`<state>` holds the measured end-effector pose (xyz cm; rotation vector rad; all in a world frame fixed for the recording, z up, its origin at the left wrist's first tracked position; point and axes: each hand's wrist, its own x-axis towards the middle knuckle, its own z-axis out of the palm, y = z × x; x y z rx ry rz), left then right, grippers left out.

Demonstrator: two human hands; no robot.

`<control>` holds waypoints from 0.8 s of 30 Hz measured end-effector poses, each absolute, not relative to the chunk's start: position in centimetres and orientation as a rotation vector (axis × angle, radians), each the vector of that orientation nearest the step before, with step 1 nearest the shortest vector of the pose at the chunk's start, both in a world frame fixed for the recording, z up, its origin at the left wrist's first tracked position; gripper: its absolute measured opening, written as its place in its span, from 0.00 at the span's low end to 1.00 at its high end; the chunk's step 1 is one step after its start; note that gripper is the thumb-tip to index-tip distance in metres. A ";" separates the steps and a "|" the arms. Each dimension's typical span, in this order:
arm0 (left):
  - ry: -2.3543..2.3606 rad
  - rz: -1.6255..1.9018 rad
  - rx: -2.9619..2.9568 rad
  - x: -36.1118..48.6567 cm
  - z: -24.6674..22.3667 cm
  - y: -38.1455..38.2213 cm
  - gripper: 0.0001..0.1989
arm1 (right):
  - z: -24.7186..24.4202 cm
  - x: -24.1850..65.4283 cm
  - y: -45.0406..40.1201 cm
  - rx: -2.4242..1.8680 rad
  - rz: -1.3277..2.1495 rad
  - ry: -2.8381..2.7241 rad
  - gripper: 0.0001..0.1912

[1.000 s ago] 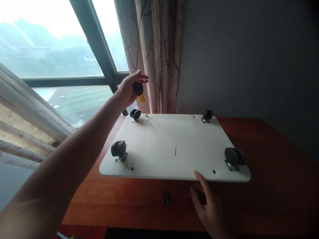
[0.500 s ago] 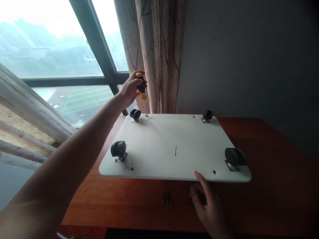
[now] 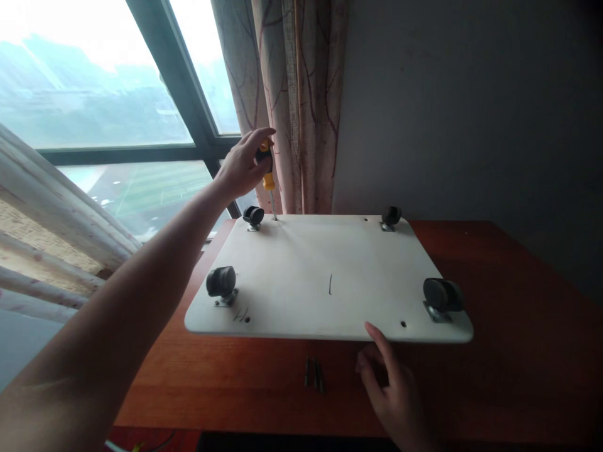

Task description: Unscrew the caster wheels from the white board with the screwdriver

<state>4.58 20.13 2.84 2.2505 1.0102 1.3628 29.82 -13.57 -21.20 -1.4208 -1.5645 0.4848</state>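
My left hand (image 3: 245,162) grips a black and yellow screwdriver (image 3: 268,181) by its handle. The shaft points down, its tip in the hole near the far left corner of a white board (image 3: 292,270). Black casters on metal plates stand up from the board's corners, among them the far left caster (image 3: 253,216) beside the screwdriver tip. At the near edge is my right hand (image 3: 393,389), its index finger stretched out onto the board's rim. The thumb and the other fingers bend below that rim, apart from the index finger.
The board lies on a reddish-brown wooden table (image 3: 509,376). A few slim metal bolts (image 3: 315,375) lie in front of it. Behind the board hang a patterned curtain (image 3: 311,113) and a window (image 3: 94,94); a grey wall (image 3: 461,113) rises at the right.
My left hand has turned on the screwdriver handle, with its fingers reaching further over the top. The screwdriver tip stays at the same hole. My right hand keeps its place at the rim.
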 end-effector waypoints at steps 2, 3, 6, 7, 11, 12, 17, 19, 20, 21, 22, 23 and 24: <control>0.974 1.291 2.243 4.6 3.2 20.1 0.25 | -21.1 29.8 -13.6 -1.420 0.492 -1.569 0.26; 0.975 1.272 2.216 4.6 3.4 20.1 0.23 | -21.1 29.8 -13.5 -1.421 0.495 -1.568 0.26; 1.044 1.288 2.145 4.3 3.6 20.4 0.22 | -21.2 29.8 -13.5 -1.425 0.488 -1.563 0.26; 1.074 1.304 2.152 4.2 3.6 20.5 0.22 | -21.2 29.8 -13.5 -1.425 0.480 -1.562 0.26; 1.108 1.284 2.271 3.9 3.5 20.9 0.19 | -21.1 29.8 -13.6 -1.420 0.463 -1.573 0.26; 1.073 1.247 2.284 3.9 3.5 21.0 0.19 | -21.1 29.8 -13.6 -1.418 0.467 -1.573 0.26; 0.952 1.149 2.262 4.0 3.3 21.4 0.24 | -20.9 29.7 -13.5 -1.430 0.485 -1.563 0.26; 1.047 1.242 2.298 4.0 3.1 21.1 0.25 | -20.9 29.7 -13.4 -1.431 0.477 -1.565 0.27; 1.095 1.291 2.307 4.1 2.9 21.0 0.26 | -20.9 29.7 -13.4 -1.427 0.476 -1.571 0.27; 1.129 1.332 2.303 4.2 2.9 20.7 0.25 | -20.9 29.7 -13.4 -1.420 0.477 -1.577 0.27; 1.147 1.363 2.284 4.3 2.8 20.5 0.25 | -20.8 29.8 -13.4 -1.415 0.479 -1.581 0.27; 1.144 1.382 2.255 4.4 2.8 20.3 0.23 | -20.8 29.8 -13.5 -1.412 0.482 -1.580 0.26; 1.119 1.384 2.218 4.6 2.9 20.1 0.22 | -20.8 29.8 -13.5 -1.411 0.490 -1.579 0.26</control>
